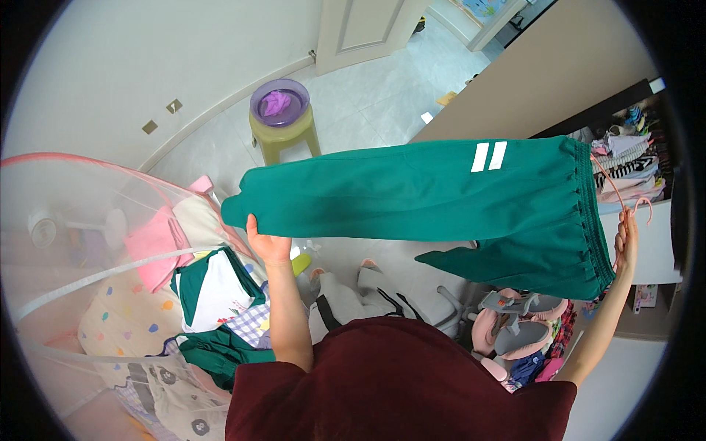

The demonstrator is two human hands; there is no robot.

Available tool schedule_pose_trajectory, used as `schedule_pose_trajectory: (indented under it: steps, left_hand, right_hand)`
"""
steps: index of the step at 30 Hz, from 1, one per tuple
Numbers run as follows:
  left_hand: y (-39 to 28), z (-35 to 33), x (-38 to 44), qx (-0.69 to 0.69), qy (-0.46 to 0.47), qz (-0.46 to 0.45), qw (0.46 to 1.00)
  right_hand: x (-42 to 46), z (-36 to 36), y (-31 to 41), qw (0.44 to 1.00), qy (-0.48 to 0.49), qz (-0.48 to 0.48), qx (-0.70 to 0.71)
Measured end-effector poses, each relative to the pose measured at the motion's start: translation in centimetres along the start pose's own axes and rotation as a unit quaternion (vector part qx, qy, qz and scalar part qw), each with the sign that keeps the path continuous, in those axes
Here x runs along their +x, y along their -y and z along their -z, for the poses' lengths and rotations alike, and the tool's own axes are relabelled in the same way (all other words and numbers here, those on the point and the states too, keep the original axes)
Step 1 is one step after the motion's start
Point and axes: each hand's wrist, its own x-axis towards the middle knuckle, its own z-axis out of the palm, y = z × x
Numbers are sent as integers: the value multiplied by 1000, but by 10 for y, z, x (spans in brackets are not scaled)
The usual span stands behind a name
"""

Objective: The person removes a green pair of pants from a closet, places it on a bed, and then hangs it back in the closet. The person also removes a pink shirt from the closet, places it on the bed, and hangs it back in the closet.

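Green trousers [397, 193] with an elastic waistband and two white stripes are stretched sideways before me. My left hand [268, 241] holds them near the leg hems, its thumb on the front and the other fingers hidden behind the cloth. My right hand [626, 240] is closed around a pink clothes hanger [609, 179] at the waistband end; the hanger's hook sticks out past the fingers. Part of the hanger lies behind or inside the waistband. The second trouser leg [474, 264] hangs folded below the first.
At left, a netted bed [121, 308] holds a folded green-and-white garment [220, 286], green clothing [220, 353] and a pink cloth [157, 248]. A purple basin [279, 117] stands on a green stool [287, 135]. At right are an open wardrobe with stacked clothes [634, 165] and a pink-and-grey chair [524, 336].
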Motion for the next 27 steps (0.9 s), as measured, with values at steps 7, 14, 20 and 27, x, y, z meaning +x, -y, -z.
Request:
schedule_pose_trajectory:
  steps: [7,14,20,27]
  left_hand:
    - [31,-15,-2,-11,-82,34,996]
    - [47,-28,-8,167,-143,71,973]
    - [30,-33,-18,253,-178,32,950]
    - [-27,-52,-32,230,-117,-61,964]
  right_hand:
    - [-9,-10,-29,1000,-17,-16,-2]
    - [-34,-57,-64,999,25,-19,18]
    - [-51,-108,-79,992,102,-40,57]
    - [-54,-149,-99,988,131,-49,64]
